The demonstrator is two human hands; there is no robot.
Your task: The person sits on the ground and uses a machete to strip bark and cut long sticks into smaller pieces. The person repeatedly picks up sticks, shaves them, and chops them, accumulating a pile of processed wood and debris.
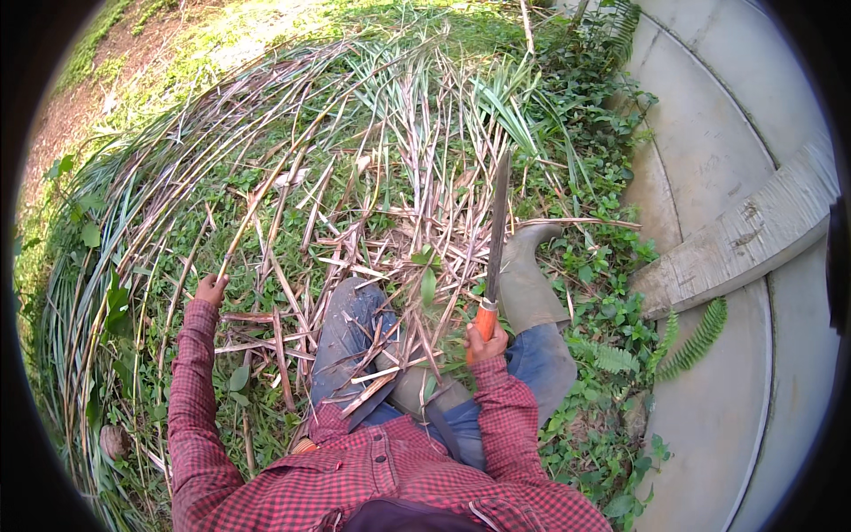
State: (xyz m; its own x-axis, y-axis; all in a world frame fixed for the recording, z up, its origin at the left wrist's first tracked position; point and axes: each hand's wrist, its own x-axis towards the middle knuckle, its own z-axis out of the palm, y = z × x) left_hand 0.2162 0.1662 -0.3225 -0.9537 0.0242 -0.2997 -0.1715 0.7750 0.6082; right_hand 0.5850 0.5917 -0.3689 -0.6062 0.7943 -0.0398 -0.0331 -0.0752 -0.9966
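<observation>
The right hand (484, 341) is clenched around the orange handle of a long machete (495, 244), blade pointing up and away over the cut stalks (390, 222). The left hand (211, 289), arm stretched out to the left in a red checked sleeve (191, 390), grips one thin cane stalk (266, 199) slanting up from the fist, well apart from the blade.

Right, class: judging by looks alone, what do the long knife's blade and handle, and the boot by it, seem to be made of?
Blade: probably steel, dull dark grey, thin and straight.
Handle, gripped by the right hand: orange and smooth, plastic or painted wood; cannot tell which.
Boot: likely rubber, matte grey-green, seamless and smooth.
</observation>
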